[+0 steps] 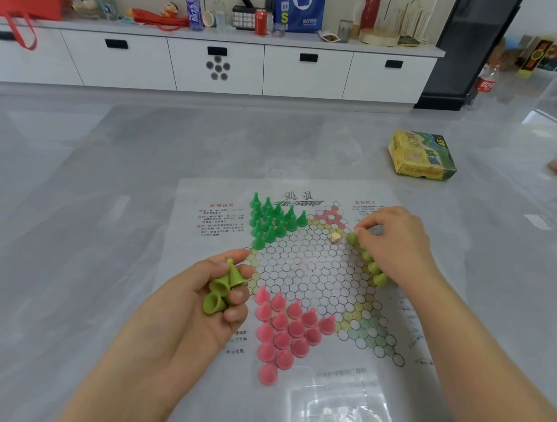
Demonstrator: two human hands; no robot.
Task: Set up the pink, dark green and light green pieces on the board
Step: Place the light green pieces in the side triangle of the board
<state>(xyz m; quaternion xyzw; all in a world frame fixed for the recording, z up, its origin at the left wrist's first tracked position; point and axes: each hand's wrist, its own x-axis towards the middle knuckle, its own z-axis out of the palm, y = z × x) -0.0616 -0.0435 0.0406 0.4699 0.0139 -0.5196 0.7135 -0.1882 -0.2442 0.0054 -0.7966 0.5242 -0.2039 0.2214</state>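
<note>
Head view: I saw the paper board (308, 274) lying flat on the grey floor (71, 192), both hands over it.
Pink pieces (287, 333): these filled the triangle at the board's near-left corner, standing close together.
Dark green pieces (271, 219): these filled the triangle at the far-left corner, upright.
Light green pieces (371, 265): a row of them stood along the board's right edge, partly hidden under the right hand, so I could not count them.
Right hand (391, 242): its fingertips pinched a light green piece at the far end of that row; whether it was seated on a circle I could not tell.
Left hand (211, 301): it was curled around a small spare bunch (221, 289) of light green cones, held over the board's left edge.
Stray bit (335, 237): a small pale object lay on the board's middle field (I could not tell what it was).
Risk, right side: the wrist lay right against the placed row, so I judged that any sideways drag would topple those cones.
Risk, left side: the spares sat loosely, one poking out past the thumb; a slip would drop it among the pink pieces just beside the hand.
Risk, board: being thin paper, it looked to me likely to slide under a nudge.
</note>
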